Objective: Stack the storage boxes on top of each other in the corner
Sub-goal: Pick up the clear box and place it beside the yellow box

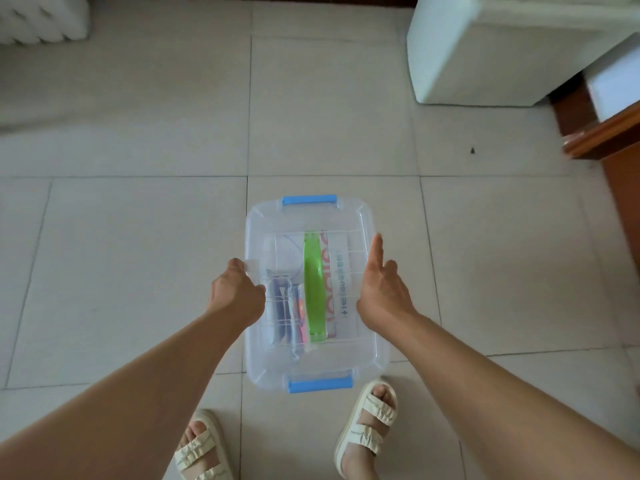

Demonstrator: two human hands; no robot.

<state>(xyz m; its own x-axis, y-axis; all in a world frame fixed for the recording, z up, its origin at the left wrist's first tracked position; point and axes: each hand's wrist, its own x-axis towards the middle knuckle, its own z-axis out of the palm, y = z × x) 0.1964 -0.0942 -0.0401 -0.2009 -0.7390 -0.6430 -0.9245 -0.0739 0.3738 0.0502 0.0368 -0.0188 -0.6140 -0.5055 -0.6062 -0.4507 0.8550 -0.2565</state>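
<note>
Floor: pale tiled floor (138, 237) fills my view, and I am looking straight down at it.
Feet: two cream sandals (367, 424) at the bottom edge, just behind the box.
Box: one clear plastic storage box (311, 362) with its lid on, between both hands in front of the feet; I cannot tell whether it rests on the tiles or is just off them.
Clips: a blue clip (320, 385) on the near end and another on the far end, both down against the lid as far as I can see.
Handle: a green handle (314, 289) lies flat along the middle of the lid.
Contents: flat packets and papers, so I judge it light.
Handling: stiff walls but smooth, likely slippery plastic; I would take it under the rim on the two long sides, or by the handle.
Left hand: left hand (235, 292) is curled over the left rim, fingers closed on the edge.
Right hand: right hand (382, 289) lies flat against the right side, fingers extended and thumb up, pressing, not wrapped.
Arms: both forearms reach forward and down, roughly level.
Beyond: a white foam box (502, 57) stands far right near dark wooden trim (623, 168); I see no second storage box.
</note>
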